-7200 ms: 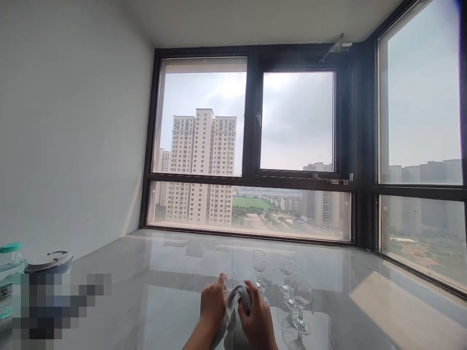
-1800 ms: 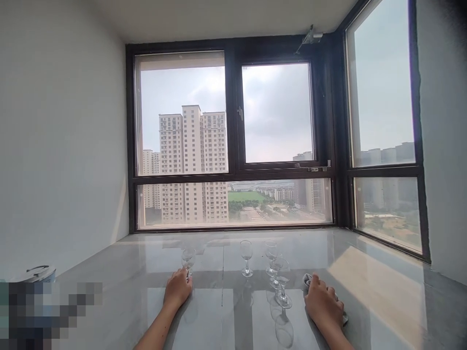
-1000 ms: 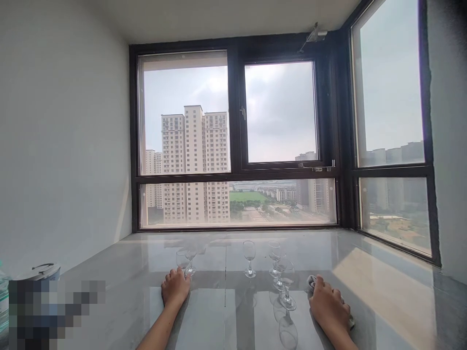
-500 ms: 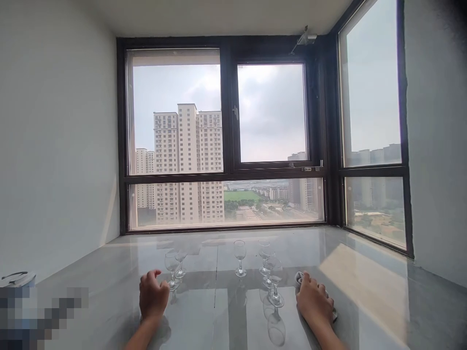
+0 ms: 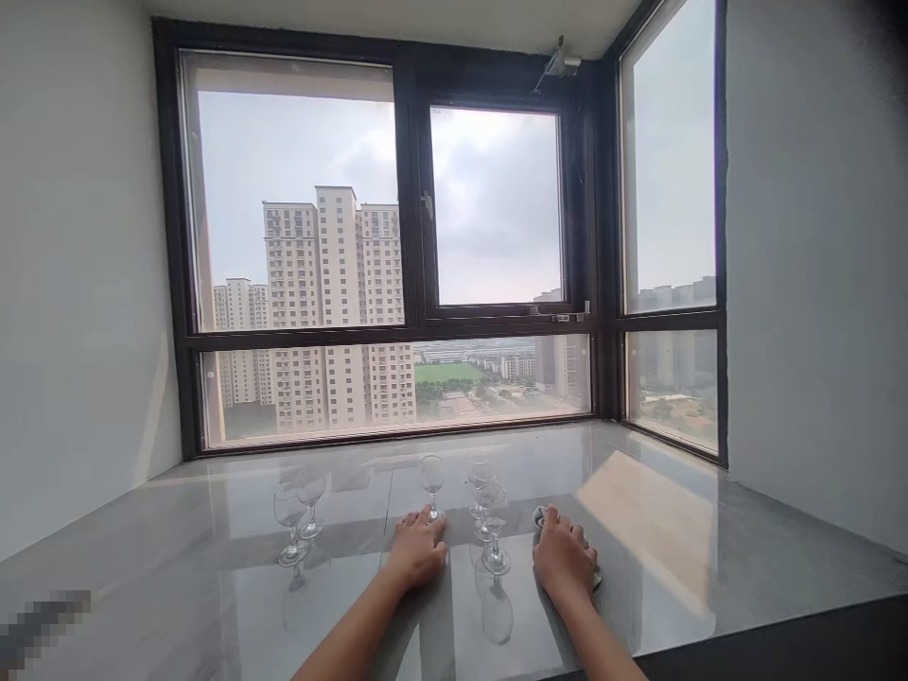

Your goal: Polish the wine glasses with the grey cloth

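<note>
My left hand (image 5: 417, 547) reaches to the foot of a small stemmed glass (image 5: 431, 476) standing upright in the middle. Its fingers are stretched forward, the thumb apart, and they hide part of the glass's foot; whether they touch it I cannot tell. My right hand (image 5: 566, 556) is closed on a crumpled greyish cloth (image 5: 540, 517), which shows at the fingertips and under the palm. Between my hands stands a row of glasses, the nearest glass (image 5: 496, 528) close to my right hand. Two more glasses, one the left glass (image 5: 289, 520), stand together at the left.
Everything stands on a glossy grey stone sill (image 5: 340, 605) that mirrors the glasses. Dark window frames (image 5: 418, 331) border it at the back and right. A sunlit patch (image 5: 649, 525) lies right of my right hand. The sill's front edge (image 5: 801, 615) shows at lower right.
My left hand has moved right, from beside the left pair of glasses to the middle glass. My right hand still holds the cloth. The view has shifted, so the scene sits further left.
</note>
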The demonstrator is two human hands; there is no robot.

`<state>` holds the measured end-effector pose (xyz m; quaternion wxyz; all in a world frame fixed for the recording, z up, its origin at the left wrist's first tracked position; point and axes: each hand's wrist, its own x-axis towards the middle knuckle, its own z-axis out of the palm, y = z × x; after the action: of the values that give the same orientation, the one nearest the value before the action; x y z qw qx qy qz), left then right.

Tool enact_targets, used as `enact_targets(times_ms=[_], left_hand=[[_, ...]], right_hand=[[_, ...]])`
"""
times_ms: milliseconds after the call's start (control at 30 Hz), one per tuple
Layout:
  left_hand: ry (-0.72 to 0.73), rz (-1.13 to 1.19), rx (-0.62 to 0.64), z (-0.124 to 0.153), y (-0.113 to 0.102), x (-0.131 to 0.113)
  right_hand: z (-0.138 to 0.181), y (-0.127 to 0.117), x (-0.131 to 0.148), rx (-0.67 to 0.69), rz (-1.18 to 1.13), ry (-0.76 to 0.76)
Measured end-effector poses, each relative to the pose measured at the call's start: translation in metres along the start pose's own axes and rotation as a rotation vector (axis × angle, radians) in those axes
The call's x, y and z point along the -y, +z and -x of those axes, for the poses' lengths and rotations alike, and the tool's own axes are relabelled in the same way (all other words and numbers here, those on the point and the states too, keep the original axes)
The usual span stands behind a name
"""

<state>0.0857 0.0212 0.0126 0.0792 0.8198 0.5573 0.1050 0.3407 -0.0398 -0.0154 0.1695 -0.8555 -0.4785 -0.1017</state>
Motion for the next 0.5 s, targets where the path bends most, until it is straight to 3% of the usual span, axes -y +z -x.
enact_targets(times_ms=[100, 200, 367, 500], left_hand=[[-0.021, -0.015, 0.007, -0.003, 0.001, 0.002], [-0.006, -0.010, -0.007, 0.014, -0.006, 0.012], [0.010, 0.019, -0.047, 0.080, -0.021, 0.039], [-0.070, -0.005, -0.026, 0.135, -0.030, 0.066]], right_hand=[[0.001, -0.001, 0.000, -0.003, 0.008, 0.002], [0.003, -0.004, 0.001, -0.001, -0.001, 0.001], [0.004, -0.009, 0.000, 0.014, -0.035, -0.002], [0.002, -0.006, -0.001, 0.038, -0.041, -0.015]])
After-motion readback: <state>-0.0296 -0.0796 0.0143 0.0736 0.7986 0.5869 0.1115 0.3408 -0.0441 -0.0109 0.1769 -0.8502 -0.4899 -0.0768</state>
